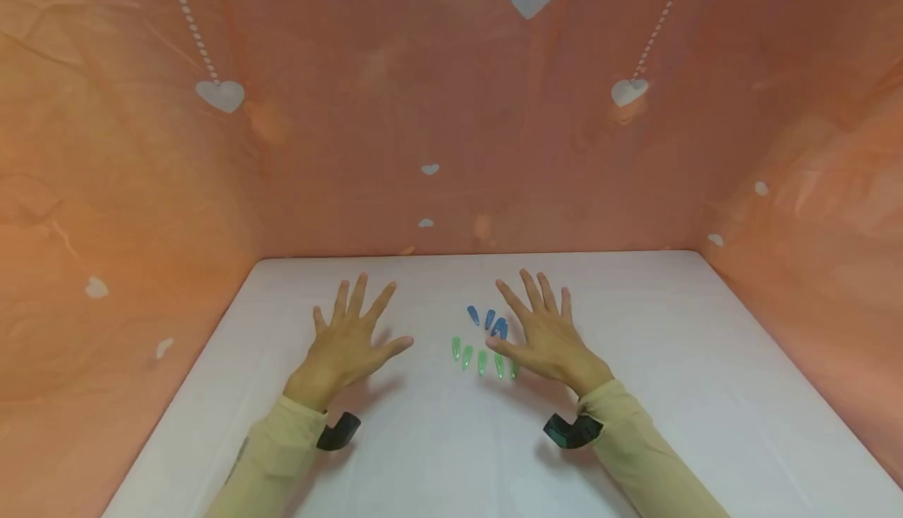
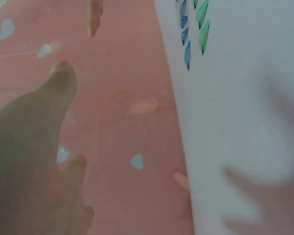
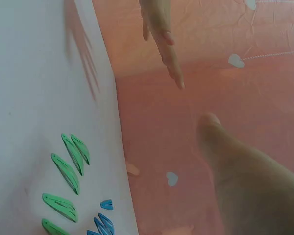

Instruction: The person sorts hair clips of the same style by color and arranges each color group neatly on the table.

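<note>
Several green snap hair clips (image 1: 482, 363) lie in a row on the white table (image 1: 423, 440). Just behind them is a shorter row of blue snap hair clips (image 1: 473, 315), some close together or overlapping. My right hand (image 1: 549, 343) hovers with spread fingers, its thumb overlapping the right end of the clips in the head view. To the left of the clips, my left hand (image 1: 342, 352) is also held with fingers spread, over bare table. Both hands hold nothing, and their shadows fall on the table apart from them. In the right wrist view, green clips (image 3: 65, 173) show below the hand.
An orange sheet (image 1: 480, 126) with pale hearts hangs behind the table and on both sides. The table's back edge (image 1: 423, 256) meets it. A dark wrist mount (image 1: 573, 431) sits at the right sleeve, another dark mount (image 1: 339, 432) at the left.
</note>
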{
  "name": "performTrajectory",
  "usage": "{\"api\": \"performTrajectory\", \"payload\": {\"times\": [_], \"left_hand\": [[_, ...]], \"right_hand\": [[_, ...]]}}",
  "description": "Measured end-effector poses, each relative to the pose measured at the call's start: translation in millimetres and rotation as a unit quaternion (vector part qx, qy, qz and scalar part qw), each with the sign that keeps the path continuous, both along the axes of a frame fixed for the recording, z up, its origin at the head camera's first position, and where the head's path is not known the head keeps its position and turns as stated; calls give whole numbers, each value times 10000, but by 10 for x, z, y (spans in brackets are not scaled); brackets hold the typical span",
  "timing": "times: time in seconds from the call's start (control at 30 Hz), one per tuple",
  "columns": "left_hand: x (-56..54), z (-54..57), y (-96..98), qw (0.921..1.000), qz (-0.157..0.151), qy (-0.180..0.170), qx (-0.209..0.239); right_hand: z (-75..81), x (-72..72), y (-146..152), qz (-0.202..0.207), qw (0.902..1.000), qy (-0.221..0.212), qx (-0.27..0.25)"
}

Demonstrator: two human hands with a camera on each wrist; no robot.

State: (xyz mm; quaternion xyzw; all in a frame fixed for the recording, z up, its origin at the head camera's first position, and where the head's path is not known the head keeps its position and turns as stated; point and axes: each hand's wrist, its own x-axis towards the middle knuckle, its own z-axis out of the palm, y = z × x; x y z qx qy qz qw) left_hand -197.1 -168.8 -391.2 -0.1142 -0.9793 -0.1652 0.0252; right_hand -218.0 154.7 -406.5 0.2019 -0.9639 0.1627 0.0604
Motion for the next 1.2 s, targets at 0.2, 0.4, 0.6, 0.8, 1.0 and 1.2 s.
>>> {"api": "performTrajectory", "payload": {"times": [0.2,0.4,0.6,0.8,1.0,1.2], "left_hand": [[-70,-66,41,9998,-167,146,-24],[-131,-139,103,9978,-531,400,35],[-185,-222,174,9941,-919,439,365],[-231,-297,248,9912,-1056,116,789],[-259,-364,320,9777,-1189,-623,1613],[-291,-416,395,9637,-1184,-1170,2088]], "right_hand": [[-39,-14,3,112,9998,-22,-155],[-102,-27,18,184,9994,72,-298],[-164,-35,19,249,9980,93,-578],[-221,-39,3,419,9948,-146,-921],[-265,-46,-31,631,9918,-327,-1064],[-315,-51,-55,796,9861,-583,-1338]]}}
